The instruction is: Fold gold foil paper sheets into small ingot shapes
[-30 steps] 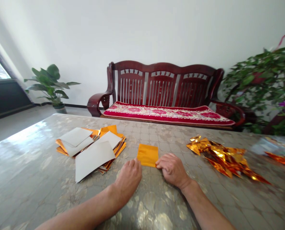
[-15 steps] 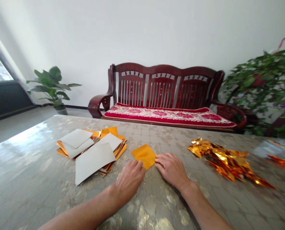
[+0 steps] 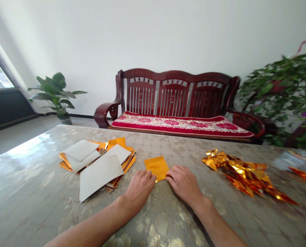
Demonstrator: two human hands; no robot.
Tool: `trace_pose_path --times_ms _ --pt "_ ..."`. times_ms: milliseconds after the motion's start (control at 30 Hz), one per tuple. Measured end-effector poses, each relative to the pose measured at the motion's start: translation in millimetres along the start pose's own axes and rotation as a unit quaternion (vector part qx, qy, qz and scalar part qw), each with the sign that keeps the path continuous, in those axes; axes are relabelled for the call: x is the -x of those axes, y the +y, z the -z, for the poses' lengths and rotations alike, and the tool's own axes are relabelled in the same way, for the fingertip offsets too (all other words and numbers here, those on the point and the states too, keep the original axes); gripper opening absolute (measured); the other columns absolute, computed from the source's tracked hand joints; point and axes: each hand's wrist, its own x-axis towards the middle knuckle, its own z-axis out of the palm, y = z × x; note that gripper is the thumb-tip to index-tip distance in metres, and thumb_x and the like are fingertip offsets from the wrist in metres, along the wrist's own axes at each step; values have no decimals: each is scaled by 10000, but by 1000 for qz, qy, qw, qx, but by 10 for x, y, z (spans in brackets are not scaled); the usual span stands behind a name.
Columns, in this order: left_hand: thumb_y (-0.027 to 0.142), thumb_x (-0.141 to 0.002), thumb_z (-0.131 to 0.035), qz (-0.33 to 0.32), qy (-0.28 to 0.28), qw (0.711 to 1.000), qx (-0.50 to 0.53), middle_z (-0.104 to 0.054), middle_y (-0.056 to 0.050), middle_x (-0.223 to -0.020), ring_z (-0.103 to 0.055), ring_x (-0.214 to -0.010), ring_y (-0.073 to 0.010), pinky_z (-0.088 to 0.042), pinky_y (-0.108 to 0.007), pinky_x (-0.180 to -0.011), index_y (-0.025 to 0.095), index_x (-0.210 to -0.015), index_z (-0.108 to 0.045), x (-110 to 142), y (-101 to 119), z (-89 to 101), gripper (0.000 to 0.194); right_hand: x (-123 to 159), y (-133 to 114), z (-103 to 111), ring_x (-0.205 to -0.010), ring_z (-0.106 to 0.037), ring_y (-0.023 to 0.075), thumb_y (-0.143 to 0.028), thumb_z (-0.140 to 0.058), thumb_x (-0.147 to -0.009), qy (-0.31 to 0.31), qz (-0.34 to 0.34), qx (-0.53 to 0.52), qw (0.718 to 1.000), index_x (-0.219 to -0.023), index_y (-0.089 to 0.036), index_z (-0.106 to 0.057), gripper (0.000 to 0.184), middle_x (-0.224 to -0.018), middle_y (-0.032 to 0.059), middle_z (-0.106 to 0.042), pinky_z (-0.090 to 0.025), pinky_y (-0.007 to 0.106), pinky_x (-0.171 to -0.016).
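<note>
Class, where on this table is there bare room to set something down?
Bare table: nearer than the paper pile, left of the left arm; and between the gold sheet and the shiny foil, beyond the right hand. Crowded: the pile, the foil, and around the sheet, which the right hand and left hand touch.

On my feed, my left forearm point(image 3: 91, 221) slants up and inward from the bottom edge, bare, and my right forearm point(image 3: 217, 221) leans in to meet it. My left hand point(image 3: 140, 187) is palm down, knuckles up, fingers curled; its thumb is mostly hidden, so I can't judge its grip. My right hand point(image 3: 184, 183) mirrors it, fingers bent, thumb and forefinger drawn together. The hands sit near each other, apart.
</note>
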Motion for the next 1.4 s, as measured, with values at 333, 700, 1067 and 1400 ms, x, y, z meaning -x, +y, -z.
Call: trace_pose_path --times_ms 333,700,1067,1400 --pt "95 -903 -512 6 -4 1000 -17 -648 -99 -901 -617 -859 -247 -458 -365 -748 137 -933 -630 -34 32 9 128 -16 -55 30 -886 -572 210 -269 -683 -875 2 10 10 1000 -862 -229 -679 43 -883 27 -645 -395 321 -750" --pt "144 -903 -537 33 90 995 0 -634 -30 -845 -592 -812 -222 -393 -355 -719 198 -867 -588 -99 -162 -116 83 -27 -46 -2 -868 -549 203 -241 -621 -917 36 29 28 999 -842 -216 -657 87 -865 31 -652 -352 326 -749" --pt "312 -1001 -448 7 166 985 46 -647 -21 -801 -555 -794 -188 -350 -326 -718 226 -834 -646 -88 -175 -50 273 -40 -74 27 -782 -510 196 -255 -473 -994 101 53 17 993 -805 -203 -621 246 -786 37 -623 -304 319 -713" --pt "352 -987 -485 63 177 974 129 -655 -7 -735 -591 -739 -155 -375 -261 -691 198 -741 -643 -102 -284 -116 330 -46 7 -4 -786 -518 187 -279 -475 -990 93 9 -72 993 -807 -201 -610 241 -788 31 -614 -341 292 -734"
